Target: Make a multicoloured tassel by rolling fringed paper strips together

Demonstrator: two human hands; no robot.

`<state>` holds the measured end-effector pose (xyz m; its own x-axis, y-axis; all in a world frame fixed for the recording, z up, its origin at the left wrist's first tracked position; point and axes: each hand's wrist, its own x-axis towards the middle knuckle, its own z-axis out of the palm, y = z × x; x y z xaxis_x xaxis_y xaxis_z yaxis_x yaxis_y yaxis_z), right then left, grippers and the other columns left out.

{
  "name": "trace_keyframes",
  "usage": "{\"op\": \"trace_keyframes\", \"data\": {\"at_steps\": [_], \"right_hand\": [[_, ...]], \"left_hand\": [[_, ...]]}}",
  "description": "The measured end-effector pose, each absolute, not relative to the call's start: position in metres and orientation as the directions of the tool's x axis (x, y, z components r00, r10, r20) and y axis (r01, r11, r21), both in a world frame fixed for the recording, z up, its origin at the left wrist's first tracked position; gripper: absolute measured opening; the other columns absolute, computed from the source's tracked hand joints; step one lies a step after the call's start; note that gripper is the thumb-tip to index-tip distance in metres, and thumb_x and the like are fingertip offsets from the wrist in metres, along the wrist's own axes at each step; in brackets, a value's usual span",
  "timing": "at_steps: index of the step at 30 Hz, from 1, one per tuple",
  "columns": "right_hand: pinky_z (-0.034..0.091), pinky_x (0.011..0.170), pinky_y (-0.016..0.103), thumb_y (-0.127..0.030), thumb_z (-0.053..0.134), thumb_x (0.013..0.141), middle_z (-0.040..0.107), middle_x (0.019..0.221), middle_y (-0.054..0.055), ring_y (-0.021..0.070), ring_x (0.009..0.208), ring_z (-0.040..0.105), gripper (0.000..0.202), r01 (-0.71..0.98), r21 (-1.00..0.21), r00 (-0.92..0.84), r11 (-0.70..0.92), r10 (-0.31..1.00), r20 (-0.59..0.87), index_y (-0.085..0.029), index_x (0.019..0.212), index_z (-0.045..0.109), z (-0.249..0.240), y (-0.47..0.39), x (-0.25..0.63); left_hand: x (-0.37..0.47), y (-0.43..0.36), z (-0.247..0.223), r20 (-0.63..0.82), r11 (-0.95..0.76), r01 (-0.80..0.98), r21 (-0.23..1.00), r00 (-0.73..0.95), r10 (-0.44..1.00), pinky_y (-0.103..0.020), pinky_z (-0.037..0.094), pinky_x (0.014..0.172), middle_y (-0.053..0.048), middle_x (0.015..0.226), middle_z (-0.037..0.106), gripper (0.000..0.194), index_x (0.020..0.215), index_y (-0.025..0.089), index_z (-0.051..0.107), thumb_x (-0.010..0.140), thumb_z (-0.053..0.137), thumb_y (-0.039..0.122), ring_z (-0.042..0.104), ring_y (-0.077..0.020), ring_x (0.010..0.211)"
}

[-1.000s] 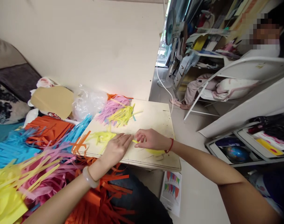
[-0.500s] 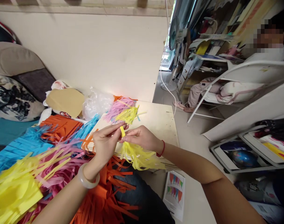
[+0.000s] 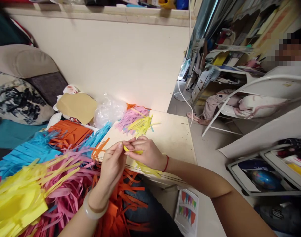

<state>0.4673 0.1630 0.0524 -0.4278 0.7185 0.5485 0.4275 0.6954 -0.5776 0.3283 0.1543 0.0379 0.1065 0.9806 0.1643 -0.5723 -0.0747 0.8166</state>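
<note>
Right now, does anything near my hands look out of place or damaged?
Mildly: some orange strips lie askew at the near left corner of the table, apart from the pink bundle. No damage stands out.

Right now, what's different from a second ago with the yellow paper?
The left hand and right hand rose from the wooden board, lifting the yellow fringe; both now pinch its end. The pink tassel and other yellow tassel behind stayed put.

Left hand (image 3: 114, 163) and right hand (image 3: 150, 153) meet, fingers (image 3: 117, 149) pinched, forearms (image 3: 195, 179) angled inward.
</note>
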Motion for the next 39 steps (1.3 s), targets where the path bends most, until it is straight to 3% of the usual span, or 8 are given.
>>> {"op": "trace_keyframes", "data": {"at_steps": [4,6,10,21,25,31,34,39], "right_hand": [[0.046,0.085,0.022,-0.029,0.067,0.084,0.075,0.093,0.002,0.0126,0.09,0.067,0.014,0.277,-0.672,-0.823,0.687,0.53,0.203,-0.018,0.087,0.075,0.062,0.227,0.455],[0.048,0.076,0.019,-0.029,0.06,0.089,0.075,0.088,0.002,0.0114,0.083,0.068,0.021,0.453,-0.661,-0.811,0.599,0.584,-0.026,-0.016,0.087,0.075,0.07,0.28,0.445],[0.048,0.085,0.03,-0.013,0.047,0.094,0.068,0.109,0.018,0.02,0.098,0.065,0.025,0.733,-0.506,-0.486,0.455,0.87,0.079,-0.002,0.104,0.067,0.077,0.379,0.411],[0.049,0.09,0.039,-0.031,0.052,0.095,0.056,0.122,0.009,0.0181,0.102,0.059,0.033,0.75,-0.476,-0.448,0.459,0.882,0.144,-0.01,0.121,0.054,0.051,0.431,0.365],[0.044,0.094,0.035,-0.035,0.049,0.095,0.066,0.11,0.008,0.0192,0.102,0.062,0.031,0.753,-0.454,-0.425,0.476,0.879,0.216,-0.009,0.096,0.066,0.064,0.428,0.385],[0.046,0.083,0.028,-0.024,0.059,0.088,0.072,0.094,0.007,0.0156,0.087,0.064,0.018,0.559,-0.576,-0.408,0.597,0.802,0.436,-0.013,0.089,0.073,0.078,0.319,0.44],[0.049,0.072,0.027,-0.028,0.064,0.086,0.073,0.084,0.002,0.013,0.075,0.063,0.013,0.345,-0.673,-0.494,0.654,0.737,0.462,-0.019,0.084,0.073,0.078,0.238,0.464],[0.05,0.071,0.025,-0.023,0.067,0.084,0.073,0.079,0.002,0.0121,0.073,0.064,0.009,0.259,-0.714,-0.408,0.651,0.743,0.53,-0.021,0.083,0.075,0.075,0.175,0.484]], "left_hand": [[0.297,0.159,0.038,0.187,-0.182,-0.59,0.787,-0.054,0.981,-0.035,0.045,0.097,0.003,0.06,0.051,0.028,0.062,0.018,0.058,0.074,0.074,0.037,0.061,-0.016,0.085],[0.282,0.159,0.041,0.201,-0.219,-0.602,0.767,-0.099,0.975,-0.032,0.047,0.091,0.005,0.057,0.044,0.024,0.065,0.018,0.058,0.076,0.072,0.034,0.056,-0.0114,0.07],[0.272,0.154,0.042,0.202,-0.148,-0.625,0.767,0.017,0.979,-0.027,0.049,0.067,0.007,0.05,0.039,0.022,0.068,0.018,0.06,0.084,0.061,0.033,0.045,-0.0075,0.049],[0.28,0.164,0.026,0.157,0.035,-0.637,0.77,0.241,0.958,-0.022,0.036,0.054,0.009,0.049,0.036,0.025,0.078,0.019,0.062,0.093,0.049,0.035,0.034,-0.0029,0.035],[0.282,0.168,0.027,0.119,0.013,-0.53,0.848,0.214,0.97,-0.024,0.037,0.059,0.008,0.057,0.035,0.024,0.09,0.018,0.063,0.093,0.05,0.038,0.034,-0.0039,0.043],[0.278,0.168,0.031,0.305,-0.308,0.023,0.951,0.088,0.948,-0.024,0.032,0.054,0.003,0.061,0.044,0.021,0.088,0.019,0.061,0.094,0.047,0.034,0.041,-0.0101,0.055],[0.283,0.166,0.038,0.492,-0.506,0.362,0.783,0.139,0.86,-0.024,0.038,0.059,0.0,0.073,0.057,0.018,0.092,0.02,0.062,0.094,0.045,0.027,0.053,-0.0125,0.065],[0.301,0.156,0.049,0.6,-0.646,0.57,0.508,0.305,0.74,-0.023,0.04,0.059,0.0,0.069,0.06,0.019,0.088,0.018,0.058,0.094,0.04,0.019,0.055,-0.013,0.06]]}}
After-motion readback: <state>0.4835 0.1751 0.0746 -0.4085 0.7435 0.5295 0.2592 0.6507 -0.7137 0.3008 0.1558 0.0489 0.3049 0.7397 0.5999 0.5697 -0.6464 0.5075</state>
